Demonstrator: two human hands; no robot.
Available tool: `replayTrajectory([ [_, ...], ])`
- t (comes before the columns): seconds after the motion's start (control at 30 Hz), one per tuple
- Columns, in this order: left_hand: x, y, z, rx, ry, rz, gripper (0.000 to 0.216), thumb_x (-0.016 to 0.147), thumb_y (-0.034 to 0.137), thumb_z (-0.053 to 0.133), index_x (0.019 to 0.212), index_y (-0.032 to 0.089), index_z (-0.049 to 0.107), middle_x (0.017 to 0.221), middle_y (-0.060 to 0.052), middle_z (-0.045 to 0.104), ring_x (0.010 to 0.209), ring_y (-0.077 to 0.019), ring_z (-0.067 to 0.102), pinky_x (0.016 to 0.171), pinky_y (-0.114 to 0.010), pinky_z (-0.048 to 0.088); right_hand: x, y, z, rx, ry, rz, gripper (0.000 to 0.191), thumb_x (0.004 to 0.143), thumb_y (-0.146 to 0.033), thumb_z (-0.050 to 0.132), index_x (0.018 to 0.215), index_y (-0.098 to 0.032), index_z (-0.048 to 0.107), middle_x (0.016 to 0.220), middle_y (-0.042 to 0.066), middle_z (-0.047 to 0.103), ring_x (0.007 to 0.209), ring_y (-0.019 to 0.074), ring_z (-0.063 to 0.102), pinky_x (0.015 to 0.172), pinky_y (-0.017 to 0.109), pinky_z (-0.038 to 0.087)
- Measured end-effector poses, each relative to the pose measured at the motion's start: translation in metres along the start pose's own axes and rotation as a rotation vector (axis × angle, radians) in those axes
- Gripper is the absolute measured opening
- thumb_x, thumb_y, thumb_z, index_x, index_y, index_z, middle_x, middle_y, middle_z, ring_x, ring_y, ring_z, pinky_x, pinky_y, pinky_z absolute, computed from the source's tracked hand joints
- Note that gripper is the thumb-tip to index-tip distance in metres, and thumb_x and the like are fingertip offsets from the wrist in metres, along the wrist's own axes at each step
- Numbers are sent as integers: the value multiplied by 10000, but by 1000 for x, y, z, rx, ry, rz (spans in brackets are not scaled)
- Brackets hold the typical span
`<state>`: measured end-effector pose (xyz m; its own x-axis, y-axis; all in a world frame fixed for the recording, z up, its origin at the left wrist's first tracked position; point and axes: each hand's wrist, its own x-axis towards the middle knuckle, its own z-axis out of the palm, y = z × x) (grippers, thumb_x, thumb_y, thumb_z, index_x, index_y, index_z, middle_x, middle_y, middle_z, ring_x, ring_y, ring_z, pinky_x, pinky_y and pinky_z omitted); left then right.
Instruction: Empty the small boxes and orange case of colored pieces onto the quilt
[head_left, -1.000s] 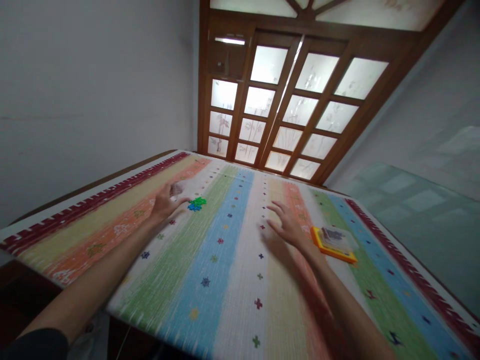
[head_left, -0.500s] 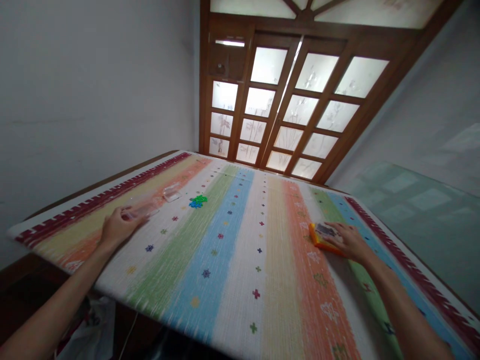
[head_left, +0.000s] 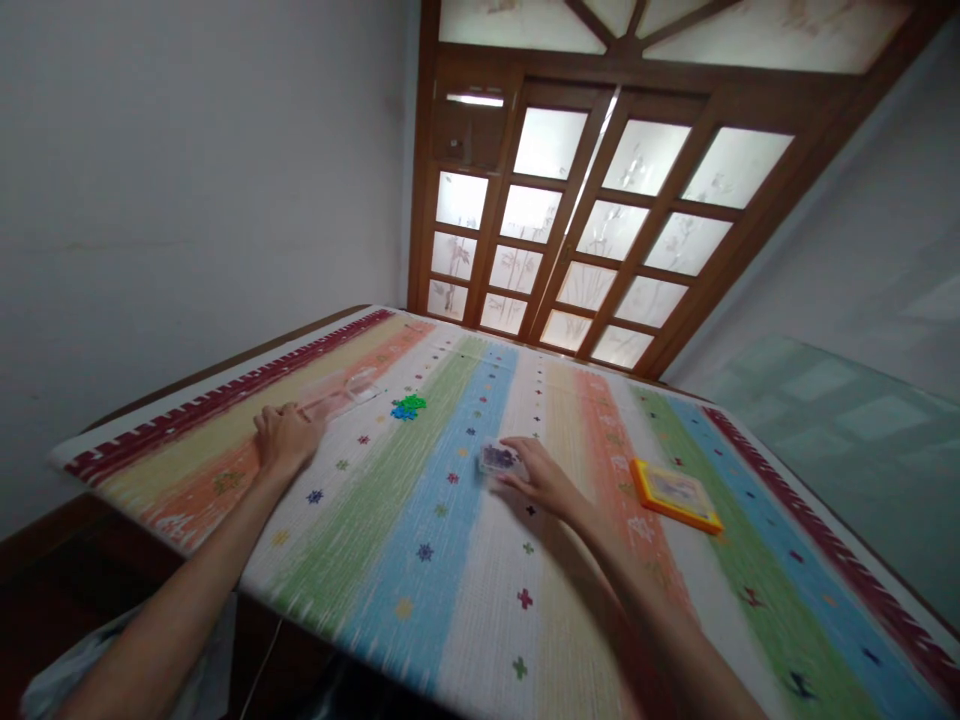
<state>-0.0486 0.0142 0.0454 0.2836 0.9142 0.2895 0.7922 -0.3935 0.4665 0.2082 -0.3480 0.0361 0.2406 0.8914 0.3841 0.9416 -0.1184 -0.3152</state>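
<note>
My right hand holds a small card-like piece with a dark picture just above the striped cloth, near the blue and white stripes. An orange-framed tray lies to its right, apart from it. My left hand rests on the orange stripe and grips the near end of a clear plastic bag or container, which is blurred. A small pile of green and blue pieces sits just right of that clear plastic.
The colourful striped cloth covers a table whose near edge drops to a dark floor. A wooden door with frosted panes stands behind the far edge. A white wall runs along the left side.
My right hand has lifted the pictured piece out of the orange tray and carried it left toward the middle. My left hand moved slightly forward along the clear plastic.
</note>
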Motion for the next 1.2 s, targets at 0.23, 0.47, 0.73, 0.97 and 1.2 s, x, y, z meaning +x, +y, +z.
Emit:
replayTrajectory([
  [0.23, -76, 47, 24, -437, -362, 850, 744, 750, 564, 734, 1349, 175, 524, 1344, -167, 582, 1263, -344, 548, 1088, -523, 451, 39, -40, 52, -65, -66, -232, 412, 959, -354, 683, 1306, -154, 586, 1338, 203, 631, 1225, 290, 613, 1036, 473, 523],
  [0.47, -98, 77, 49, -520, -622, 973, 658, 775, 406, 756, 1348, 169, 536, 1325, -162, 632, 1239, -321, 590, 1107, -509, 448, 38, -56, 79, -435, -69, -368, 500, 945, -297, 596, 1346, 0, 574, 1413, 300, 557, 1305, 366, 553, 1069, 510, 499],
  [0.73, -104, 80, 57, -607, -577, 856, 655, 670, 259, 755, 1290, 155, 571, 1189, -139, 661, 1134, -314, 627, 1037, -464, 502, 47, -71, 76, -574, -225, -372, 488, 992, -268, 491, 1346, 63, 542, 1370, 389, 542, 1234, 426, 599, 960, 583, 530],
  [0.97, -101, 80, 56, -694, -636, 768, 781, 627, 325, 849, 1336, 183, 553, 1223, -131, 646, 1165, -337, 605, 1058, -501, 474, 75, -64, 41, -267, -313, -172, 265, 996, -211, 544, 1231, -118, 624, 1076, 185, 740, 912, 262, 718, 781, 336, 557],
  [1.2, -95, 74, 60, -1036, -798, 538, 1075, 598, 313, 901, 1518, 226, 352, 1325, -132, 585, 1184, -308, 623, 1074, -519, 469, 110, -39, 12, 545, -203, 220, 252, 1018, -374, 576, 891, -168, 645, 868, 79, 757, 761, 180, 724, 723, 278, 559],
])
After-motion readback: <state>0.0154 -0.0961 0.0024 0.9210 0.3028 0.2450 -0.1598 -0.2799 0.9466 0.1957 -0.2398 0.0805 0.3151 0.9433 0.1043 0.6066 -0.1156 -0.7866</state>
